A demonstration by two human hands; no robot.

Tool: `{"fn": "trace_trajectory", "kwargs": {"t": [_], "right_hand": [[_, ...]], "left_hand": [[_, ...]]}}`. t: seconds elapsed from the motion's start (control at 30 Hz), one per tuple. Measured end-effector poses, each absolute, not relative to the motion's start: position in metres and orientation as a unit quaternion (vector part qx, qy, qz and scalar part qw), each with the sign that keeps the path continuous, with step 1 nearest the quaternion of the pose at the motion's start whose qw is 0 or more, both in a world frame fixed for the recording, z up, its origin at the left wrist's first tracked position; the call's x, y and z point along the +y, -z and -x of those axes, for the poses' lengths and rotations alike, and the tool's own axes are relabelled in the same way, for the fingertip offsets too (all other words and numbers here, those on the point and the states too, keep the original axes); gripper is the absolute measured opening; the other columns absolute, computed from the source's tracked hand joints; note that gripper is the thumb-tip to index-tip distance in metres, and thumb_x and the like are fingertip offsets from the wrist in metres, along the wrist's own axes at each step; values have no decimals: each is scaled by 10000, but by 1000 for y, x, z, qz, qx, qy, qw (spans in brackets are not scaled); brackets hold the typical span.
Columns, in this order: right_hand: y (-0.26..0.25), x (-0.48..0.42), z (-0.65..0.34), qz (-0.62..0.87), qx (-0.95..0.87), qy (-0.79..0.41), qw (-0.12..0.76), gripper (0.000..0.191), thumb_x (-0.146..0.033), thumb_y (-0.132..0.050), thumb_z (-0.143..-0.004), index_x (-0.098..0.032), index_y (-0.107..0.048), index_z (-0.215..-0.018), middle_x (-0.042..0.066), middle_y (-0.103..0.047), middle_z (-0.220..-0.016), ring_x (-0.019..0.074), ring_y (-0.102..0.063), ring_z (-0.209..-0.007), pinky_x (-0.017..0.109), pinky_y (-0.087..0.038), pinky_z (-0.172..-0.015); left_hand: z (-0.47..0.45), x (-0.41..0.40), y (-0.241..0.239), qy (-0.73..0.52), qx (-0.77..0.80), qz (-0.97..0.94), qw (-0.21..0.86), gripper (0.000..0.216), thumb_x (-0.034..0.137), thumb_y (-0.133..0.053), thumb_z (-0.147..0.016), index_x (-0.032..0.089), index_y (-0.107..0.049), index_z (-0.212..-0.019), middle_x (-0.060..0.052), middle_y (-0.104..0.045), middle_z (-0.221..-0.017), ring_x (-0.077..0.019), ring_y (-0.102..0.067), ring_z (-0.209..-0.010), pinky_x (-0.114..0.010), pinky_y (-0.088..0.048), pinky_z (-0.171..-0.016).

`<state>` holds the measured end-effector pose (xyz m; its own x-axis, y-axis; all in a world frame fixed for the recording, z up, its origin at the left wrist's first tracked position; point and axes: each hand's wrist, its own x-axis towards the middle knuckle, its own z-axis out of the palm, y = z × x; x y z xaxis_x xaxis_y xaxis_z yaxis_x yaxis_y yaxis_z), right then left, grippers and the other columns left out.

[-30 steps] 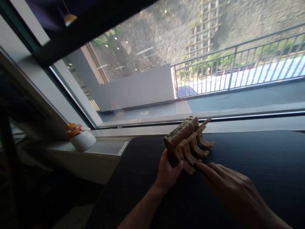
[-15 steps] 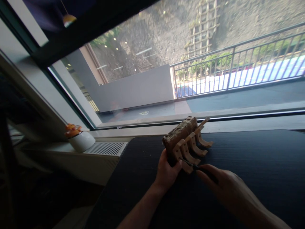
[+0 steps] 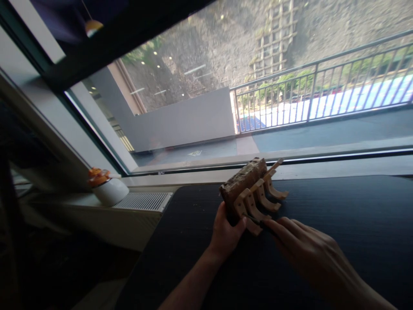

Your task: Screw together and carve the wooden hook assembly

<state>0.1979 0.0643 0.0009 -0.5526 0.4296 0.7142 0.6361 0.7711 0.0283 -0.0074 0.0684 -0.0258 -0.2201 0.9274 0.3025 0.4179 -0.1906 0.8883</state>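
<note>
Left hand (image 3: 224, 234) found with fingers clamped around the near end of a brown, rough-topped block (image 3: 245, 176), thumb lying by the nearest of the pale wooden hooks (image 3: 239, 205) along its side; right hand (image 3: 311, 247) found with fingers closed on a thin dark tool (image 3: 261, 223), its handle largely covered; block and hooks sit slanted over the dark table (image 3: 342, 202), near the window-side edge; whether the block's underside touches the tabletop cannot be told; the tool's tip lies at the nearest hook, just beside the left thumb, its exact seat too small to read; small dark holes show in the hooks' upper parts; judged good practice here: keep the shaft in line with the spot it bears on, press steadily and in small amounts, and brace the block so that its slant does not let it rock; principal risk, in this judgement, is a slip into the left thumb, better placed clear of the tip; sideways pressure could also mark or split a slim hook
</note>
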Motion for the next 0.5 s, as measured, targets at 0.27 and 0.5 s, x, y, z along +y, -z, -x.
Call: {"fn": "trace_trajectory", "kwargs": {"t": [0.27,0.5], "right_hand": [[11,62,-196,385,-853,65,348,226,-274,-436,-938,-223,-608,-1075,7,-731,-876,159,-691,-680,270,-453,-571],[8,63,-194,467,-833,-116,274,298,-424,-427,-921,-262,-675,-960,-23,-737,-754,176,-699,-642,263,-467,-523]], "left_hand": [[8,71,31,-525,578,-571,253,419,202,-669,-726,189,-513,-1115,-57,-634,-1054,-209,-591,-983,-346,-463,-891],[8,71,29,-519,584,-569,256,421,209,-670,-730,190,-508,-1117,-61,-632,-1058,-211,-590,-980,-352,-466,-883]]}}
